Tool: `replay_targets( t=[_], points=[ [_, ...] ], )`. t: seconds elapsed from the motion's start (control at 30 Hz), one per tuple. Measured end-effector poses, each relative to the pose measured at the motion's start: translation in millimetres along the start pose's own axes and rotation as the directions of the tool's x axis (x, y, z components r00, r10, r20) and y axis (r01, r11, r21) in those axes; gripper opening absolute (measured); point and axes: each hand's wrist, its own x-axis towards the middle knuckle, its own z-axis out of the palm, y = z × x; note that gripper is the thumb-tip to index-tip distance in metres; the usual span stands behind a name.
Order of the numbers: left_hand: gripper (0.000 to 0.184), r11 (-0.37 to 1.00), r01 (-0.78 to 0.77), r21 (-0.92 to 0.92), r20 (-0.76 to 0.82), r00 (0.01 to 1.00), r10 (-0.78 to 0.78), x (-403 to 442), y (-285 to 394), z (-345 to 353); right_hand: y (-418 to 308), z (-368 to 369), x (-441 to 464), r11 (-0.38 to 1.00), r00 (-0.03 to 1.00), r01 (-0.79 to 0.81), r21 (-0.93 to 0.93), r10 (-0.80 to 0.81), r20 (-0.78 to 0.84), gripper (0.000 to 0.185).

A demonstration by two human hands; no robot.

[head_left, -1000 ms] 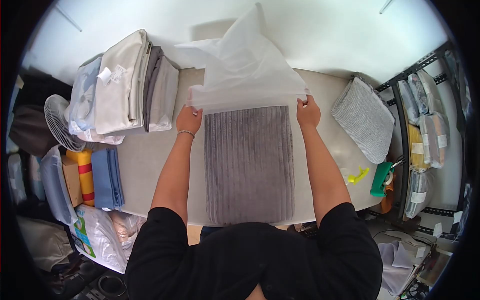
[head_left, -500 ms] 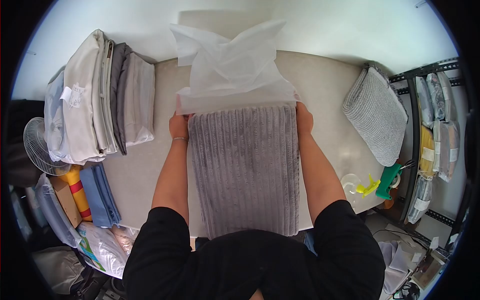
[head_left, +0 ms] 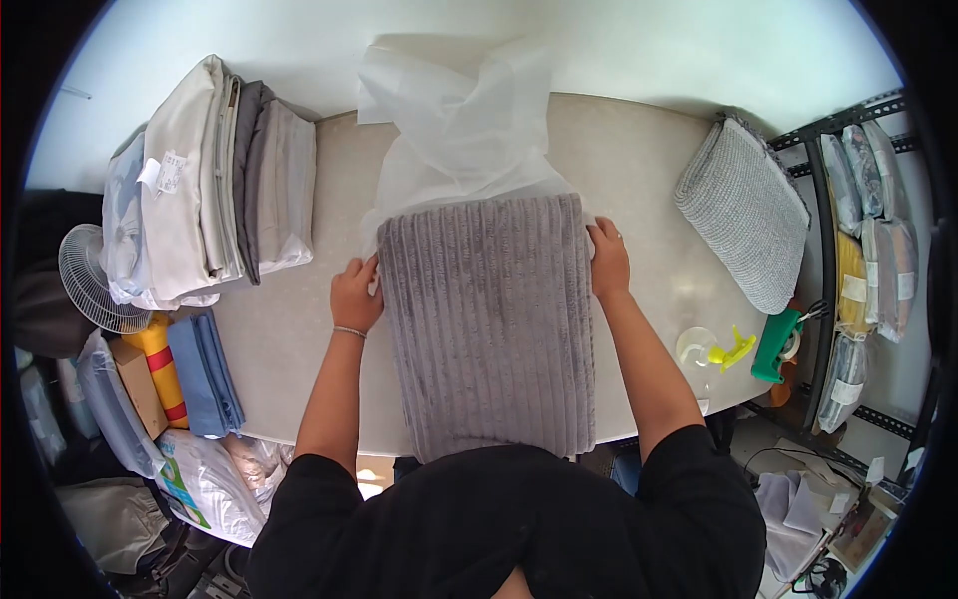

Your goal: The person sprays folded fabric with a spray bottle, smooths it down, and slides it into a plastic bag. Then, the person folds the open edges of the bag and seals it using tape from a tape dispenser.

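Near edge: the grey ribbed blanket (head_left: 489, 329) lies lengthwise across the middle of the table (head_left: 279, 389), its near end reaching the table's near edge beside the black shirt (head_left: 509, 529). It could slip off if pulled nearward; whether it overhangs is hidden.
Yellow nozzle and green tape dispenser: the nozzle (head_left: 734, 347) and the dispenser (head_left: 775, 344) sit near right, close to the rim. A wide swing of the right elbow could knock them down.
Left hand: the hand (head_left: 356, 295) has its fingertips against the blanket's left side, thumb and fingers slightly apart; whether they pinch anything is unclear.
Right hand: the hand (head_left: 611, 262) is curled at the right side, farther up; its hold cannot be told. Uneven pulling could skew the layers.
Side room: bare tabletop shows between the left hand and the folded cloth stack (head_left: 200, 190), and between the right hand and the knitted cloth (head_left: 748, 210).
Far end: the thin white bag (head_left: 459, 130) meets the blanket's far edge. Soft plastic could bunch or tear if the thick folds snag it.
Wall: the bag's crumpled far part reaches the pale wall (head_left: 639, 50), limiting room beyond.
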Motion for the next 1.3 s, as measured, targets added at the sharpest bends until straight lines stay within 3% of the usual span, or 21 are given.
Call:
replay_targets(
  t=[0.03, 0.07, 0.13, 0.2, 0.27, 0.33, 0.4, 0.47, 0.53, 0.6, 0.67, 0.73, 0.83, 0.9, 0.93, 1.0, 1.03, 1.1, 1.23, 1.3],
  points=[
    [0.046, 0.993, -0.112, 0.044, -0.121, 0.986, 0.116, 7.6, 0.4, -4.9, -3.3, -1.8, 8.3, 1.0, 1.0, 0.004, 0.001, -0.004, -0.009, 0.025],
    [0.046, 0.992, -0.115, 0.048, -0.129, 0.984, 0.12, 16.1, 1.5, -8.2, -6.2, -4.3, 16.3, 0.998, 0.999, -0.029, 0.051, 0.03, -0.019, 0.024],
    [0.029, 0.992, -0.09, -0.084, -0.298, 0.952, 0.061, 33.2, 6.9, -15.2, -13.7, -10.4, 34.2, 0.993, 0.997, -0.062, 0.103, 0.065, -0.028, 0.023],
    [0.022, 0.993, 0.002, -0.115, -0.22, 0.975, -0.027, 48.5, 8.8, -14.7, -19.7, -16.0, 54.5, 0.949, 0.939, -0.313, 0.035, 0.303, 0.164, 0.015],
    [0.02, 1.0, 0.013, 0.019, 0.029, 0.999, -0.014, 67.5, -1.1, -8.1, -19.3, -17.2, 74.6, 0.959, 0.938, -0.283, 0.025, 0.272, 0.215, 0.012],
    [0.019, 0.999, 0.013, 0.033, 0.045, 0.999, -0.014, 87.1, -3.6, -14.8, -20.5, -21.6, 92.3, 0.967, 0.934, -0.254, 0.013, 0.242, 0.262, 0.01],
    [0.019, 0.999, 0.016, 0.044, 0.066, 0.998, -0.019, 98.8, 1.9, -23.4, -23.9, -26.5, 102.9, 0.909, 0.865, -0.415, 0.033, 0.383, 0.323, 0.011],
    [0.018, 0.99, 0.111, -0.084, -0.004, 0.994, -0.112, 103.3, 16.7, -30.1, -30.5, -27.9, 104.0, 0.886, 0.856, -0.46, 0.06, 0.424, 0.295, 0.012],
    [0.018, 0.986, 0.095, -0.133, -0.073, 0.992, -0.106, 97.0, 25.2, -27.8, -34.9, -28.1, 102.5, 0.861, 0.845, -0.501, 0.09, 0.464, 0.266, 0.013],
    [0.017, 0.981, 0.074, -0.182, -0.141, 0.985, -0.1, 83.0, 26.5, -25.7, -40.1, -30.6, 84.2, 0.93, 0.938, -0.346, 0.124, 0.344, 0.033, 0.011],
    [0.018, 0.98, -0.126, -0.153, -0.349, 0.935, 0.065, 53.4, 16.9, -11.4, -37.4, -37.5, 48.8, 0.978, 0.978, -0.086, 0.192, 0.119, -0.169, 0.011],
    [0.018, 0.974, -0.197, -0.109, -0.363, 0.921, 0.145, 9.5, 11.2, 1.9, -26.8, -38.7, 5.1, 0.986, 0.973, 0.062, 0.158, -0.024, -0.229, 0.011],
    [0.019, 0.98, -0.088, -0.177, -0.249, 0.968, 0.042, -28.1, 12.0, 17.0, -18.4, -33.9, -38.0, 0.983, 0.993, 0.064, 0.173, -0.046, -0.107, 0.011],
    [0.02, 0.908, 0.242, -0.341, -0.133, 0.944, -0.301, -35.1, 16.9, 25.5, -13.3, -24.7, -49.7, 0.973, 0.981, -0.19, 0.131, 0.184, 0.062, 0.012],
    [0.02, 0.906, 0.249, -0.341, -0.128, 0.943, -0.308, -32.2, 16.2, 26.3, -9.2, -19.4, -47.3, 0.973, 0.981, -0.191, 0.131, 0.183, 0.069, 0.012],
    [0.022, 0.814, 0.502, -0.293, 0.06, 0.859, -0.508, -19.6, 10.4, 29.6, 0.4, -6.8, -26.9, 0.912, 0.885, -0.4, -0.089, 0.409, 0.221, 0.012],
    [0.022, 0.814, 0.501, -0.293, 0.057, 0.859, -0.509, -19.3, 5.4, 34.3, 2.4, -3.3, -20.1, 0.913, 0.886, -0.398, -0.087, 0.407, 0.22, 0.012],
    [0.02, 0.876, 0.482, 0.015, 0.15, 0.865, -0.479, -17.6, -0.7, 40.9, 7.6, 3.5, -13.0, 0.896, 0.872, -0.211, -0.392, 0.354, 0.339, 0.014],
    [0.019, 0.866, 0.5, 0.032, 0.128, 0.857, -0.5, -6.8, -1.5, 45.8, 17.7, 20.9, -4.9, 0.911, 0.881, -0.137, -0.39, 0.292, 0.373, 0.017],
    [0.015, 0.825, 0.564, 0.035, 0.17, 0.81, -0.561, -2.2, -6.6, 50.0, 21.6, 23.2, -5.9, 0.945, 0.891, -0.163, -0.284, 0.265, 0.368, 0.018]
  ],
)
